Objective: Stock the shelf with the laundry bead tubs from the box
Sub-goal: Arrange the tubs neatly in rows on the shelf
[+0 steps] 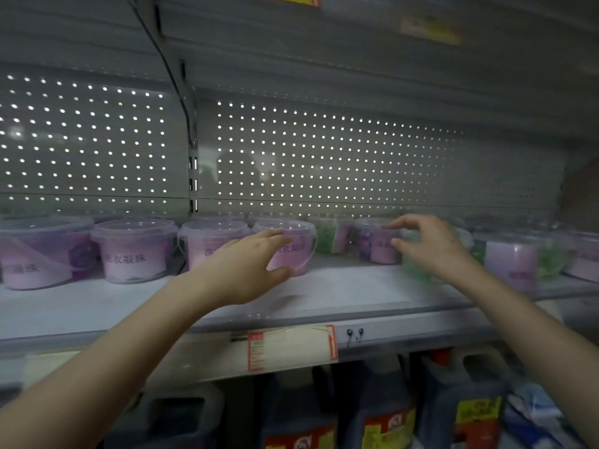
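Clear lidded laundry bead tubs stand in a row along the white shelf (350, 286). My left hand (246, 270) reaches to a pink tub (293, 246) in the middle of the row. Its straight fingers lie against the tub's left side and the thumb sits at the tub's lower front. My right hand (428, 244) hovers with spread, loosely bent fingers in front of a purple tub (377, 246). A blurred green tub (416, 270) sits right under its palm; no grip shows. More pink tubs (134, 251) stand to the left. The box is out of view.
Further tubs (515, 257) fill the shelf's right end, and a green tub (330, 236) stands in the back row. A perforated back panel (324, 150) closes the rear. A price tag (291, 348) hangs on the shelf edge, and large detergent jugs (385, 413) stand below.
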